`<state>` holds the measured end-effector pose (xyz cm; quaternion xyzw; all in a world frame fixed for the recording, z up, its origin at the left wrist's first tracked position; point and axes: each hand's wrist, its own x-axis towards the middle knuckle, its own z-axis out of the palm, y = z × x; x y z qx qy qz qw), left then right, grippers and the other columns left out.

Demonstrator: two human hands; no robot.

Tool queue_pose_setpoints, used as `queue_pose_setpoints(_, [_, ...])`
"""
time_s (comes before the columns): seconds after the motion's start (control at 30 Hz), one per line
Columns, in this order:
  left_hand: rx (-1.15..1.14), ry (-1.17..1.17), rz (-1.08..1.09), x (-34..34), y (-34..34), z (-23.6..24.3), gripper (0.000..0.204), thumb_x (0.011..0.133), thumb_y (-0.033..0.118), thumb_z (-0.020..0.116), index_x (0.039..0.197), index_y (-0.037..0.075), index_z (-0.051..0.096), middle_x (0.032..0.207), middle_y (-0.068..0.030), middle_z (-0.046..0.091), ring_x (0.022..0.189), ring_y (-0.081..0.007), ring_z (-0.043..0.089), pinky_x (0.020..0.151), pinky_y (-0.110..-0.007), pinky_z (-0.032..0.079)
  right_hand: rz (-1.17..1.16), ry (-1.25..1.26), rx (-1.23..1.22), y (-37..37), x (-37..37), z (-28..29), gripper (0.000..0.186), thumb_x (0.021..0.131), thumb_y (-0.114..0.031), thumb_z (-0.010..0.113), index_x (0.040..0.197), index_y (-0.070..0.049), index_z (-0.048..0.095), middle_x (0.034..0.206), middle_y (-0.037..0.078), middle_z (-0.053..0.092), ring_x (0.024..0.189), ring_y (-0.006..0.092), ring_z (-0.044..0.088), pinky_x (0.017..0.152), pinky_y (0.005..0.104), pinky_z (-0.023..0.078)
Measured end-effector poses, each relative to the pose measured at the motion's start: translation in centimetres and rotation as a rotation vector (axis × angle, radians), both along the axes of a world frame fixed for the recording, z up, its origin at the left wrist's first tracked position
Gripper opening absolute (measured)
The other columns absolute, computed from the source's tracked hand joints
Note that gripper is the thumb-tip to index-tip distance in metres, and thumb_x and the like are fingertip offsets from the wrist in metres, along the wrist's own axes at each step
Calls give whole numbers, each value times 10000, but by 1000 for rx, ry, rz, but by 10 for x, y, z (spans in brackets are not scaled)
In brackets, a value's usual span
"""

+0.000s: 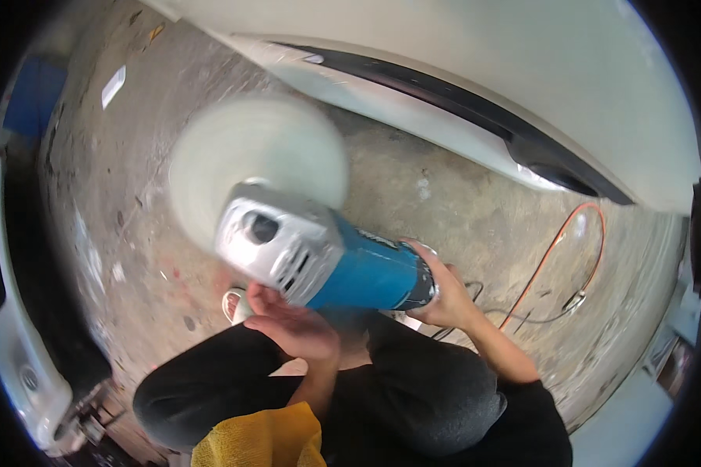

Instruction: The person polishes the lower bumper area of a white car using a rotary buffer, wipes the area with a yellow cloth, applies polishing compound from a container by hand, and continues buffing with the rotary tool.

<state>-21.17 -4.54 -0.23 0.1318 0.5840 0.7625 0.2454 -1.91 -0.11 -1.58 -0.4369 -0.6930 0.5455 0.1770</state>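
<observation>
In front of my knees is an electric polisher [374,268] with a blue body and a silver head. Its round whitish pad [257,152] is smeared by motion blur, past the head at the upper left. My right hand [444,296] wraps round the dark rear end of the body. Against the near lower edge of the silver head rests my left hand [300,323], palm turned partly up and fingers curled at the housing; some fingertips are hidden under it. A yellow cloth [261,440] lies by my left forearm, at the lower edge.
White car bodywork [568,86] with a dark lower trim spans the upper right. An orange cable [553,241] loops over the concrete floor [413,187] at right, joined to a grey cord. Another white car part [23,358] stands at left, below a blue object [35,95].
</observation>
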Motion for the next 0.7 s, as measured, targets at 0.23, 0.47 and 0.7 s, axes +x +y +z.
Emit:
queue_pose_setpoints(0.23, [-57,-493,-454,15,30,-23,644,973,557,307,1346,39,391,1287,-84,478,1213,-210,444,1052,-369,311,-174,-259,46,-30,40,-6,911,568,-74,725,1392,-102,337,1154,204,608,1005,381,620,854,397,504])
queue_pose_setpoints(0.47, [-144,-890,-504,33,62,-27,642,945,595,365,1309,70,426,1248,-61,507,1158,-185,486,998,-350,377,-213,-549,125,-29,56,27,902,582,-71,770,1378,-49,346,1143,234,609,994,393,628,845,390,519])
queue_pose_setpoints(0.7, [-172,-843,-348,22,91,-18,682,921,616,407,1302,51,445,1247,-75,516,1118,-191,513,963,-352,408,-200,-644,197,-1,27,45,892,592,-82,767,1380,-53,348,1123,233,618,956,394,638,818,414,526])
